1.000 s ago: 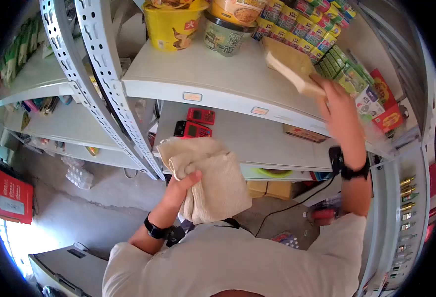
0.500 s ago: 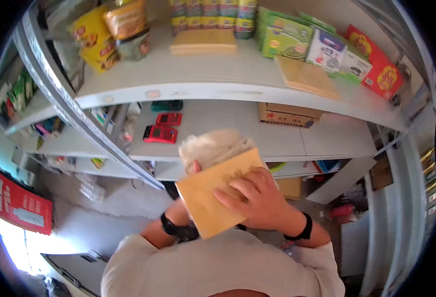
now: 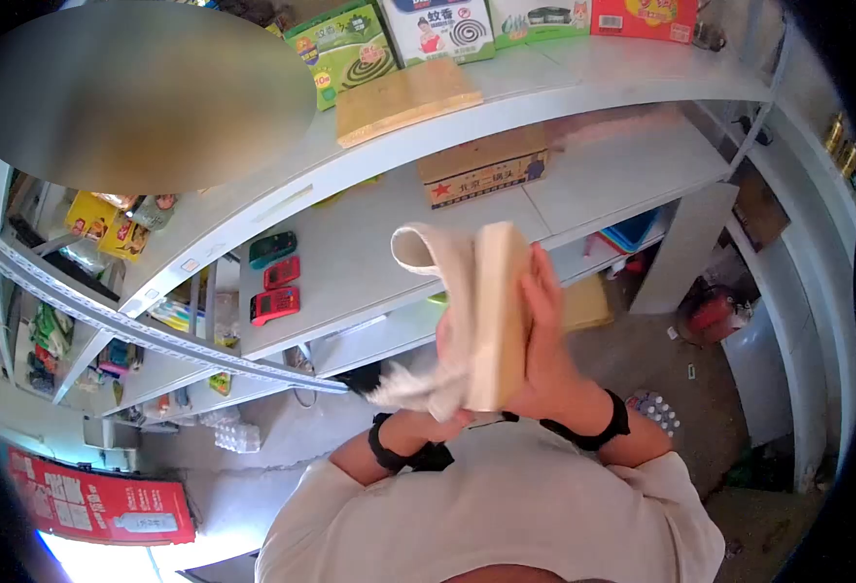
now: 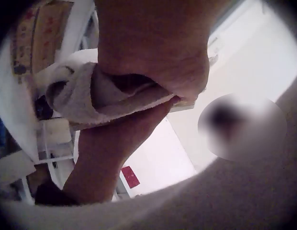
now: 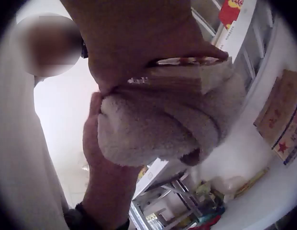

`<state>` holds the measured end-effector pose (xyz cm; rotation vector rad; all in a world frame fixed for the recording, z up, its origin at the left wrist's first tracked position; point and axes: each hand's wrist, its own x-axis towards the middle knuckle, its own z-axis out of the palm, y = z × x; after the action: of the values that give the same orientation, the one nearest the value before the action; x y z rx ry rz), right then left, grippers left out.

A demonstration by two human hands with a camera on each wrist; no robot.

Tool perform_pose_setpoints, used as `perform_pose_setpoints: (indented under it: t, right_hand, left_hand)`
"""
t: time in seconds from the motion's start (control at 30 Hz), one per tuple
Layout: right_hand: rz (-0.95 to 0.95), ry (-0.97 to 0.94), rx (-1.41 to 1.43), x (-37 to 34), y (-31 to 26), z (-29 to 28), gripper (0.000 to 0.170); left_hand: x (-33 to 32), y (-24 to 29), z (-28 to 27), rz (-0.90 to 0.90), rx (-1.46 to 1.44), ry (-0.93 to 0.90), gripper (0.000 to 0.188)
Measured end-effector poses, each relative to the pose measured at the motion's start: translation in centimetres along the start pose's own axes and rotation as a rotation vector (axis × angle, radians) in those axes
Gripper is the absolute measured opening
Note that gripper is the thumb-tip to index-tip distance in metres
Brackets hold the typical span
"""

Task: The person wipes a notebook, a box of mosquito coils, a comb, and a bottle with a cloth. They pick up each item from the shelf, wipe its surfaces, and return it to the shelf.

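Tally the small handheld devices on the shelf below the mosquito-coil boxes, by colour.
Red: 2 (nearer red device, farther red device)
Dark green: 1 (dark green device)
Total: 3

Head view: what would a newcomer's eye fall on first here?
Probably the thick yellowish block held upright by the right hand at centre, with the beige cloth against its left side. Next, the two red handheld devices on the left of the shelf beyond, and the bright red panel at lower left.
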<state>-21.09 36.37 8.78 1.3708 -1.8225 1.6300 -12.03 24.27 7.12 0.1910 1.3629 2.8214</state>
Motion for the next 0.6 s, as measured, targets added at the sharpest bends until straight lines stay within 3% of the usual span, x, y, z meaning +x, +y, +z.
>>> perform_pose_setpoints:
  t: [0.1, 0.13, 0.23, 0.33, 0.4, 0.53, 0.6]
  right_hand:
    - [0.095, -0.073, 0.187, -0.8, 0.0, 0.8, 0.108]
    - [0.23, -0.213, 0.25, -1.4, -0.6, 0.6, 0.109]
    - [-0.013, -0.271, 0.051, -0.3, -1.8, 1.1, 0.114]
    - [0.083, -0.265, 0.361, 0.6, -3.0, 3.3, 0.119]
    - [0.151, -0.265, 0.555, 1.1, -3.6, 4.8, 0.122]
    - [0.145, -0.529, 0.387, 2.0, -4.0, 8.0, 0.117]
    - [0.087, -0.586, 0.33, 2.8, -4.2, 10.2, 0.113]
  left_hand:
    - [-0.5, 1.7, 1.0, 0.102, 0.338, -0.038, 0.079]
    - [-0.9, 2.3, 1.0, 0.133, 0.433, -0.051, 0.079]
    - [-2.9, 3.5, -0.1, 0.277, 0.719, -0.103, 0.08]
    - [-3.5, 3.3, -1.9, 0.582, 1.017, -0.129, 0.073]
    - [-4.0, 4.0, -3.3, 0.678, 1.127, -0.105, 0.066]
    - [-7.2, 5.8, -8.2, 0.497, 0.968, 0.008, 0.056]
    - [-9.4, 7.5, -9.3, 0.591, 0.982, 0.048, 0.051]
